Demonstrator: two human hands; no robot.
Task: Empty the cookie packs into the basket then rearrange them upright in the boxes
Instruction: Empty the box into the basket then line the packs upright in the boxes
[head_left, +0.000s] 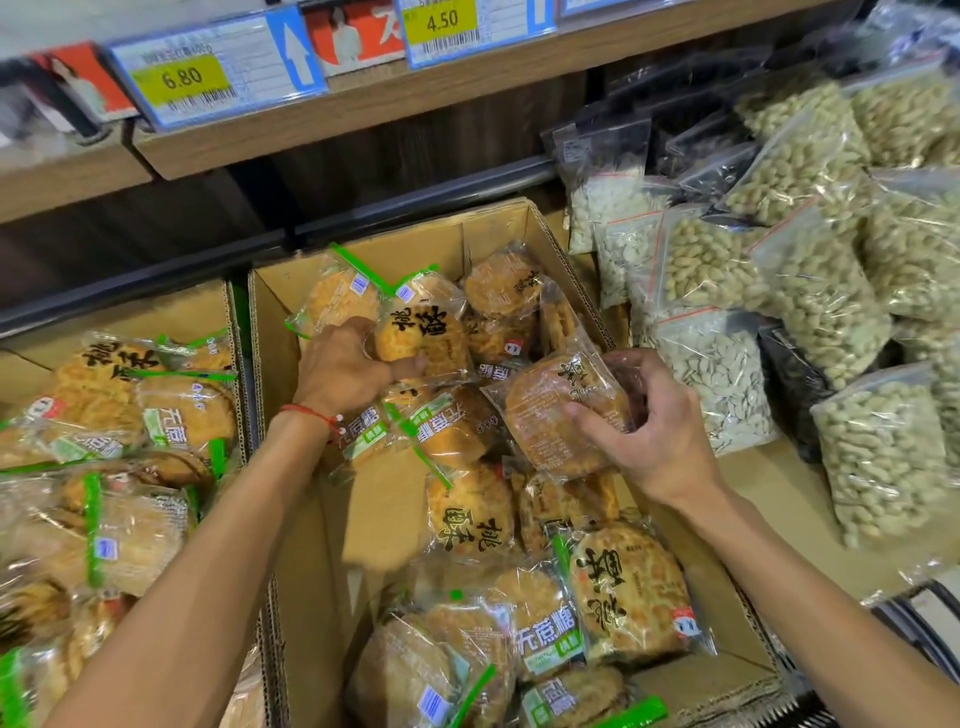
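Note:
Several clear cookie packs with green seals lie jumbled in an open cardboard box (582, 291) in front of me. My left hand (345, 366) grips a cookie pack with black characters (428, 335) at the far end of the box. My right hand (652, 434) holds another round cookie pack (558, 410), lifted a little over the box's right side. More packs (628, 597) lie flat at the near end. A second cardboard box (208, 317) on the left is full of the same packs.
Clear bags of peanuts (810, 291) and seeds (722, 379) pile up on the shelf to the right. A wooden shelf edge with price tags (218, 67) hangs overhead. A dark metal basket rim (930, 618) shows at the lower right.

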